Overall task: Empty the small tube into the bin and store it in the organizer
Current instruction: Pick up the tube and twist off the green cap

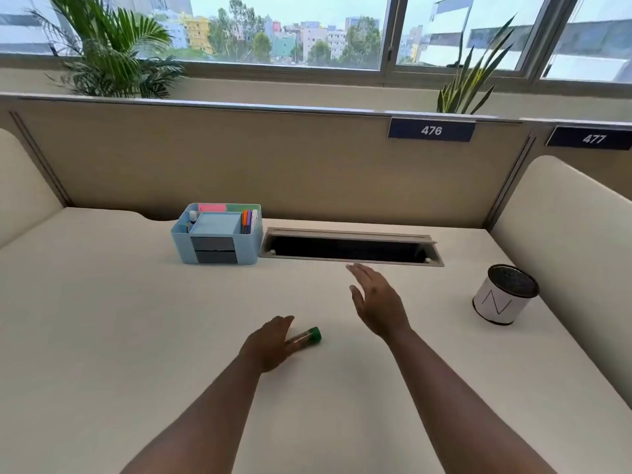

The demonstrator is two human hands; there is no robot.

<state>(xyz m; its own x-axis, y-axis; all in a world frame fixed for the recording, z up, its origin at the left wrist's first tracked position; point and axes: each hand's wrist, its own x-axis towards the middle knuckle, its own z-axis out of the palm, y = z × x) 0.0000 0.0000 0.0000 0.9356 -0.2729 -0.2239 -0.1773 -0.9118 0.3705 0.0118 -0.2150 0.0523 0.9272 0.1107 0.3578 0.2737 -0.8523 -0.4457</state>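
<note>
A small clear tube (pixel 307 336) with a green cap lies on its side on the desk, near the front middle, cap pointing right. My left hand (pixel 270 343) is laid against the tube's left end. Its fingers touch the tube, and the thumb is spread apart above it, not closed around it. My right hand (pixel 376 302) hovers open and empty to the right and a little beyond the tube, fingers stretched forward. The round bin (pixel 502 297), white with a dark mesh inside, stands at the right. The light blue organizer (pixel 219 234) sits at the back left of the desk.
The organizer holds sticky notes, pens and a small bottle, and has two grey drawers in front. An open cable slot (pixel 349 249) runs along the desk's back, right of the organizer. Beige partition walls close off the back and both sides.
</note>
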